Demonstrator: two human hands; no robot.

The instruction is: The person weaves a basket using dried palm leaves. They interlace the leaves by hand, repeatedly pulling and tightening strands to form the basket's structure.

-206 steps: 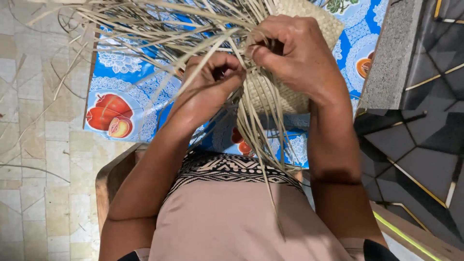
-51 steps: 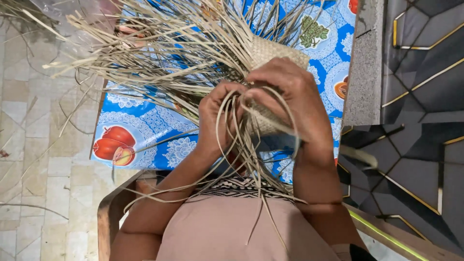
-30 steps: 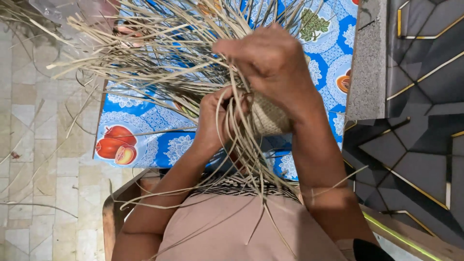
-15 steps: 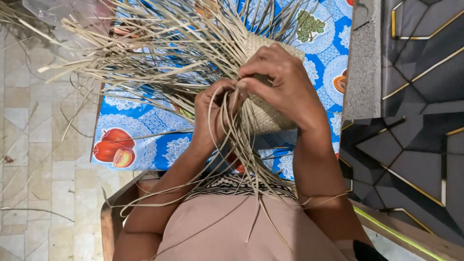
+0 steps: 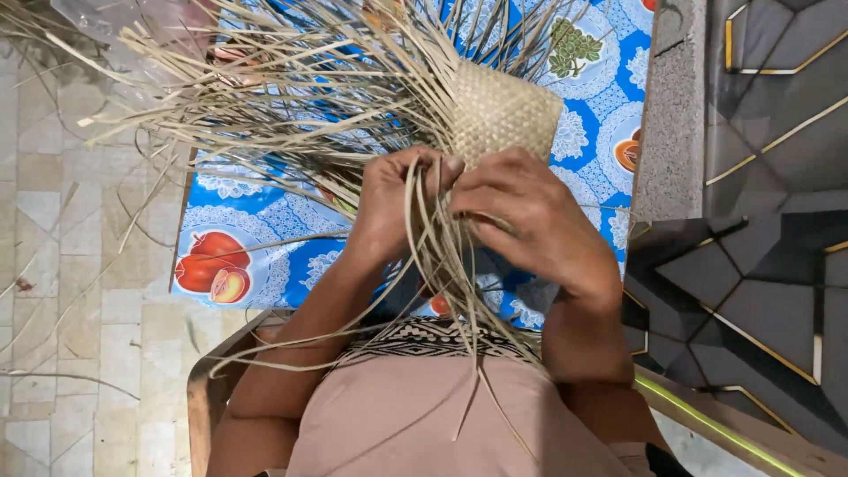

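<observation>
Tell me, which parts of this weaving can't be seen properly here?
- Head view: the woven piece's near edge is hidden behind the left hand and right hand.
- Loose strips: far ends cut off by the top edge.
- Fingertips of both hands: hidden among the strips.

A half-made woven piece of pale, tan straw sits at upper centre of the frame, its finished part a tight, rounded patch of checker plaiting tilted toward the upper right. From its left and upper edges, loose unwoven strips fan out in a dense, untidy spray across the upper left of the frame. A narrower bundle of long strips hangs straight down from the patch's lower edge through centre frame, splaying at the ends toward the lower middle.
</observation>
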